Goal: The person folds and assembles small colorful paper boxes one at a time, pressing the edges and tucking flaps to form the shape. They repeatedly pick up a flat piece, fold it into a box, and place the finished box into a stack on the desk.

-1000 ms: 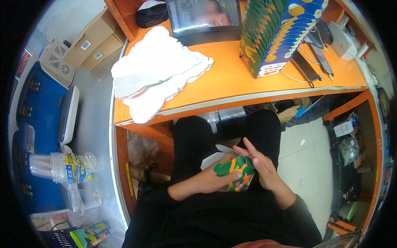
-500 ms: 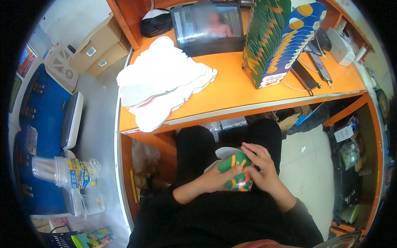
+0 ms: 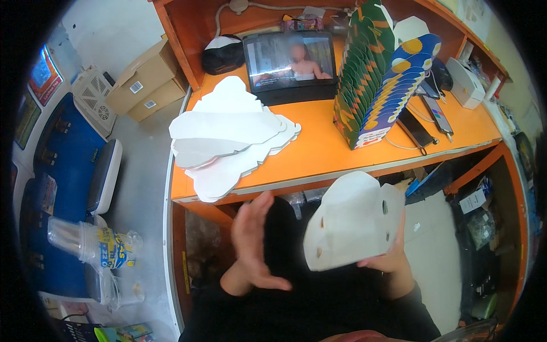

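My right hand [image 3: 390,263] grips a paperboard food carton [image 3: 354,222] by its right and lower edge, over my lap. The carton's plain white side faces up, with rounded lobes at the top and several small slots. To its left, my left hand [image 3: 256,245] hangs apart from it with fingers spread, holding nothing. Flat white carton blanks [image 3: 228,137] lie in a loose pile on the orange desk [image 3: 319,142]. Further right stands a tall nested stack of green-and-orange and blue-and-yellow cartons [image 3: 373,85].
A tablet [image 3: 290,62] playing a video leans at the back beside a black-and-white cap [image 3: 223,54]. Phones [image 3: 415,128] and a white device [image 3: 464,82] sit at the right. On the grey left counter are nested plastic cups [image 3: 94,244] and brown cardboard boxes [image 3: 149,80].
The carton, green side showing before between both hands, now shows its white side, raised to the right in my right hand. My left hand has let go and moved left. The view has tilted slightly.
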The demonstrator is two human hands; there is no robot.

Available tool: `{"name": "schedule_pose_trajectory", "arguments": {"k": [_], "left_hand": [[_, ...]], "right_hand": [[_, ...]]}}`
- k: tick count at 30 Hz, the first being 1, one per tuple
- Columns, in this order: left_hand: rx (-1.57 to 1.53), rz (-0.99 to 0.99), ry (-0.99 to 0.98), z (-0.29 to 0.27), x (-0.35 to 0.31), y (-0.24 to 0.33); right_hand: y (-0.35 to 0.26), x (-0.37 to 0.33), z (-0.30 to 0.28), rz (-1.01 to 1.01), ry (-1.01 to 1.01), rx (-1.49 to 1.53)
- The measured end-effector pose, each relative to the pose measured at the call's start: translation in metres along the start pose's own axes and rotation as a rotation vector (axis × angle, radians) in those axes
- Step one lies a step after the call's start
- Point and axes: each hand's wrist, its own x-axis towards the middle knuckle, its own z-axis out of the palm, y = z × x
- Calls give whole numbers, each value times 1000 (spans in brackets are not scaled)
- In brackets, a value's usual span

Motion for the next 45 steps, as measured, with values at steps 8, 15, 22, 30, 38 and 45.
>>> {"name": "schedule_pose_trajectory", "arguments": {"k": [8,15,22,30,38,45], "left_hand": [[-355,-426,-97,49,9,2],[-496,-569,111,65,23,2],[-362,-385,3,65,23,2],[-1091,-733,-432,30,-12,-22],[-1466,-758,-739,54,19,-40],[-1256,-706,-378,60,128,-4]], "right_hand": [[-3,14,36,58,-137,128],[7,8,34,199,-124,87],[3,0,29,95,-168,39],[-65,12,-17,-427,-270,-293],[-146,56,22,-75,-1590,-1016],[-156,39,-13,313,-797,-330]]}}
